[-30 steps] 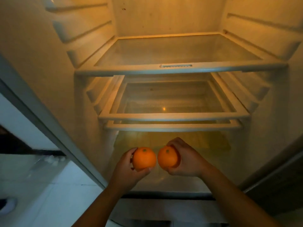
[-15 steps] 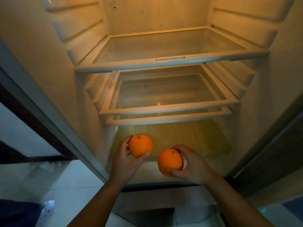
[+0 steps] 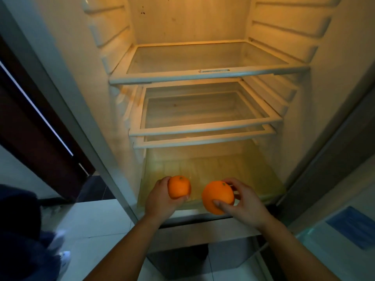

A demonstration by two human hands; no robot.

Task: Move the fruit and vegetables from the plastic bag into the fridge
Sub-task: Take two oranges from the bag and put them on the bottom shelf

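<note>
Orange-skinned, the left orange (image 3: 179,187) is gripped by the curled left hand (image 3: 160,201), the right orange (image 3: 218,197) by the right hand (image 3: 245,203), over the fridge's bottom compartment (image 3: 223,167); both should be set well inside before release.

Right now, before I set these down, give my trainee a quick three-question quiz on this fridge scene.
1. True or false: the left hand grips the left orange, and the right hand grips the right orange.
2. The oranges are held in front of: A top shelf; B bottom compartment; C middle shelf.
3. Do the oranges touch?
Key: 1 true; 2 B; 3 no, they are apart.
</note>
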